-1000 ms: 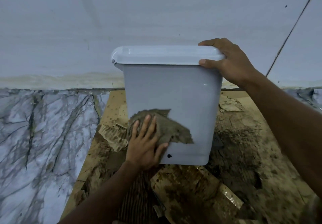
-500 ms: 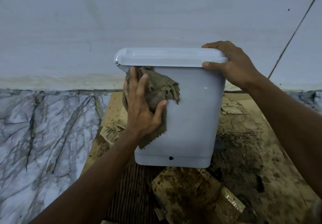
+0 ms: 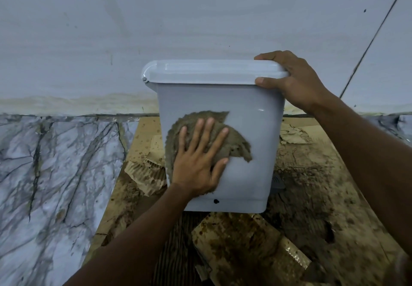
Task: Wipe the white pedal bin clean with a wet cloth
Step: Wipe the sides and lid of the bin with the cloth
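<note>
A wet cloth (image 3: 236, 143) rubs the bin (image 3: 252, 116).
The bin stands on dirty cardboard (image 3: 312, 196) by the wall. The left hand (image 3: 198, 158) presses the soft cloth flat on its side, fingers spread apart. The right hand (image 3: 294, 83) has its fingers curled on the lid (image 3: 211, 71) corner. The bin looks light and slippery, so that corner seems a good place to hold.

The pedal bin (image 3: 252, 116) stands on cardboard (image 3: 312, 196), wall (image 3: 200, 18) behind, floor (image 3: 55, 174) left.
</note>
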`<state>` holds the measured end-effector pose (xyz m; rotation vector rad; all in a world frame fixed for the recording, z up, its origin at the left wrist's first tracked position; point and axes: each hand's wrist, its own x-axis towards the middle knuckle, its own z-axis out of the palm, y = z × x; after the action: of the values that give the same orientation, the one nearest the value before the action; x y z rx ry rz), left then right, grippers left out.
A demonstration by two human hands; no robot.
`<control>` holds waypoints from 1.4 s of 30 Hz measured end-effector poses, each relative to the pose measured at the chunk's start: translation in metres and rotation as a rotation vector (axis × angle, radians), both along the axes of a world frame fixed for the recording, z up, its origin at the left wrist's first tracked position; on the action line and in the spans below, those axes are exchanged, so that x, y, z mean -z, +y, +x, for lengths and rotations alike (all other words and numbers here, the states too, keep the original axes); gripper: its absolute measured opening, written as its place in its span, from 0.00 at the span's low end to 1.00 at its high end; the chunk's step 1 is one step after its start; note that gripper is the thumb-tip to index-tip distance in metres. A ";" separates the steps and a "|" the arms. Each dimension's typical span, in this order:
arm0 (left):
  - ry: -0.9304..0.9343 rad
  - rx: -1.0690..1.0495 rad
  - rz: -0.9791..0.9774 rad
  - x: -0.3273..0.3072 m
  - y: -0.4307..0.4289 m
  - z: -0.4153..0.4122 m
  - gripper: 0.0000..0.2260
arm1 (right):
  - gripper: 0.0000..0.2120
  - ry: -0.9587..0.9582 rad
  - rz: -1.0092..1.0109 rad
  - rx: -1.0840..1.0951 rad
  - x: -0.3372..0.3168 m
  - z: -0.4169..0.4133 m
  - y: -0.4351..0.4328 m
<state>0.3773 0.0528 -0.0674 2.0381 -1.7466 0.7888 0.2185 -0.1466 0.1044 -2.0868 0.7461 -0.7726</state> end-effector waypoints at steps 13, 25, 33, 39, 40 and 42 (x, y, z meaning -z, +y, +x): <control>0.218 -0.264 -0.127 -0.048 -0.057 -0.040 0.33 | 0.20 -0.016 0.003 0.003 0.003 0.000 0.000; 0.099 -0.094 0.018 0.059 0.032 -0.028 0.32 | 0.20 0.003 -0.025 0.001 0.003 0.000 -0.001; 0.472 -0.369 -0.357 -0.025 -0.014 -0.013 0.32 | 0.22 0.005 -0.065 0.012 0.004 -0.007 0.006; 0.782 -0.424 -0.650 -0.054 -0.027 -0.017 0.30 | 0.22 -0.022 -0.103 -0.002 0.007 -0.014 0.017; 0.850 -0.419 -0.704 -0.058 -0.028 -0.016 0.29 | 0.22 -0.024 -0.109 -0.007 0.007 -0.016 0.018; 0.869 -0.367 -0.789 -0.066 -0.029 -0.010 0.27 | 0.21 -0.031 -0.113 -0.013 0.007 -0.018 0.023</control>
<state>0.3677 0.0238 -0.0011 1.7140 -0.4763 0.4423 0.2001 -0.1239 0.0975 -2.1728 0.6853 -0.8554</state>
